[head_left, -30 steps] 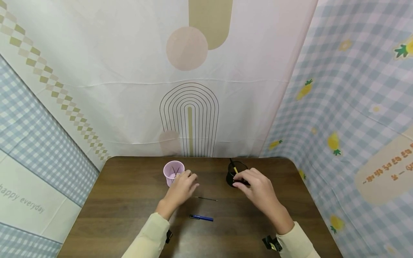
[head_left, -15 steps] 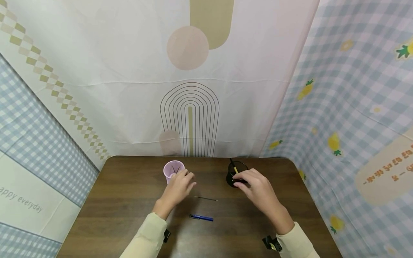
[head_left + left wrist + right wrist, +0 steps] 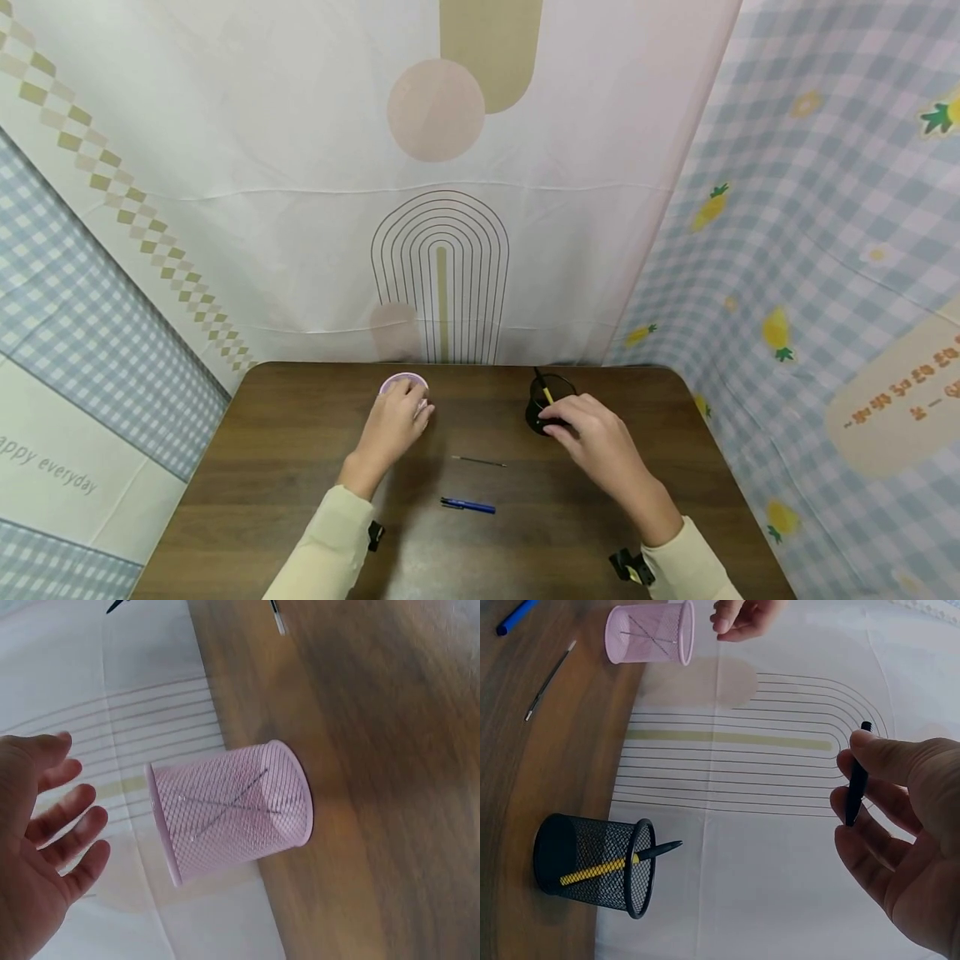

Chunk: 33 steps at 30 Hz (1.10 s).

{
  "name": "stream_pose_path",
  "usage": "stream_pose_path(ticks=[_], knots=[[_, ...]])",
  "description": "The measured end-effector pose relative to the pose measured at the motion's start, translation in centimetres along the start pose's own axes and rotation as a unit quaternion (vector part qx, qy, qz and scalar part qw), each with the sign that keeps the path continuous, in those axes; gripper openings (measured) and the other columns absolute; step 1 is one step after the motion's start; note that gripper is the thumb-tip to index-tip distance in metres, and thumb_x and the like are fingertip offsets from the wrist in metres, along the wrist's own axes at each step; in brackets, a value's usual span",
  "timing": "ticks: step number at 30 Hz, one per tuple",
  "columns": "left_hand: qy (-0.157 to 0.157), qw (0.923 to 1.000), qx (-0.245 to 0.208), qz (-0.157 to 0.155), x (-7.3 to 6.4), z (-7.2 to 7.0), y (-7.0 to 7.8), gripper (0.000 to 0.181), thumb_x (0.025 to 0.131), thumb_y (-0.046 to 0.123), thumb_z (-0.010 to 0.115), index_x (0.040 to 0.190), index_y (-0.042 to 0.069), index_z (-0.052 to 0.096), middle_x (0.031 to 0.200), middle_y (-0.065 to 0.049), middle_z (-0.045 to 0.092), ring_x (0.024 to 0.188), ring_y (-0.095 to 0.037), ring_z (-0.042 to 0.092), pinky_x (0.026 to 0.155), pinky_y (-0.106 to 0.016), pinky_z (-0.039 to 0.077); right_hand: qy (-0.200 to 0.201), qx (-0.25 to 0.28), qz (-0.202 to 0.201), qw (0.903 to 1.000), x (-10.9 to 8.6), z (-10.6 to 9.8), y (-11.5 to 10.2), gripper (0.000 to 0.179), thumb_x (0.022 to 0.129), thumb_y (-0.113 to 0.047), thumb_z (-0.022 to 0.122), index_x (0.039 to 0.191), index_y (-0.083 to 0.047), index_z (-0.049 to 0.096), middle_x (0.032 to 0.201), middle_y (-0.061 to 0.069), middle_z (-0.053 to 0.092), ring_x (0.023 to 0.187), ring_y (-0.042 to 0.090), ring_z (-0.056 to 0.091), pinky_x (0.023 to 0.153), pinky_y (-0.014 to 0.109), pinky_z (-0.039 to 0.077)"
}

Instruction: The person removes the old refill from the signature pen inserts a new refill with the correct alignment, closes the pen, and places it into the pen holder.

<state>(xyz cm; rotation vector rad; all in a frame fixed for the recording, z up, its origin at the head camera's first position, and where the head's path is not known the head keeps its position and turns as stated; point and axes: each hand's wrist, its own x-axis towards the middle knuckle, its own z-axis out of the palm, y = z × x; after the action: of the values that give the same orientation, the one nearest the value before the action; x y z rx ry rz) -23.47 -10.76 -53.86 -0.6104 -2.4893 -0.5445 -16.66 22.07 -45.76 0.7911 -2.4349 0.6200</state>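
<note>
My left hand (image 3: pixel 392 421) is over the pink mesh pen holder (image 3: pixel 225 814), its loosely bent fingers facing the rim with nothing between them. Two thin sticks like pen refills (image 3: pixel 231 802) lean crossed inside that holder. In the right wrist view, my right hand (image 3: pixel 907 825) pinches a short, dark pen-like piece (image 3: pixel 857 780) between thumb and fingers. That hand is above the rim of a black mesh pen holder (image 3: pixel 592 859), which contains a yellow pen with a black end (image 3: pixel 604 868).
A loose pen refill (image 3: pixel 478 461) lies on the brown wooden table (image 3: pixel 277 475) between the two hands. Nearer to me lies a blue pen (image 3: pixel 468 506). Patterned cloth (image 3: pixel 322 267) hangs right behind the table's far edge.
My left hand has moved left and slightly away from me, from the right side of the pink holder to over its opening. My right hand stays nearly still.
</note>
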Motion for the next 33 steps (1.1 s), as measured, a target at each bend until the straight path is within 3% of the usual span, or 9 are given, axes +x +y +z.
stream_pose_path(ticks=[8,13,26,33], knots=[[-0.016,0.9948,-0.018,-0.099,0.6,-0.3,-1.0,0.022,0.084,0.008,0.081,0.1,0.0,0.069,0.098,-0.018,0.061,0.092,-0.037,0.06,0.076,-0.051,0.057,-0.007,0.018,0.015,0.9997,-0.1,0.2,-0.1,0.024,0.08,-0.01,0.087,0.098,-0.02,0.075,0.102,-0.007,0.068,0.09,0.008,0.068,0.071,0.029,0.059],[-0.041,0.9889,-0.032,-0.139,1.4,-0.3,-1.6,0.026,0.085,0.01,0.081,0.103,-0.003,0.068,0.101,-0.021,0.061,0.097,-0.04,0.06,0.082,-0.053,0.055,-0.013,0.029,0.02,0.9993,-0.2,0.3,0.0,0.023,0.081,-0.011,0.086,0.099,-0.018,0.074,0.101,-0.008,0.068,0.087,0.006,0.067,0.07,0.027,0.057],[-0.106,0.9761,-0.041,-0.185,2.6,0.3,-2.4,0.029,0.084,0.011,0.079,0.107,-0.004,0.069,0.103,-0.024,0.065,0.099,-0.046,0.065,0.086,-0.056,0.055,-0.018,0.041,0.023,0.9987,-0.4,0.5,-0.1,0.021,0.083,-0.01,0.085,0.1,-0.016,0.074,0.099,-0.008,0.068,0.084,0.005,0.066,0.069,0.025,0.057],[-0.144,0.9675,-0.049,-0.202,3.1,1.0,-2.7,0.023,0.086,0.009,0.076,0.102,-0.005,0.068,0.099,-0.025,0.065,0.098,-0.045,0.067,0.087,-0.055,0.056,-0.014,0.036,0.024,0.9989,-0.3,0.6,-0.2,0.021,0.082,-0.01,0.086,0.098,-0.017,0.074,0.098,-0.008,0.068,0.084,0.005,0.065,0.069,0.027,0.057]])
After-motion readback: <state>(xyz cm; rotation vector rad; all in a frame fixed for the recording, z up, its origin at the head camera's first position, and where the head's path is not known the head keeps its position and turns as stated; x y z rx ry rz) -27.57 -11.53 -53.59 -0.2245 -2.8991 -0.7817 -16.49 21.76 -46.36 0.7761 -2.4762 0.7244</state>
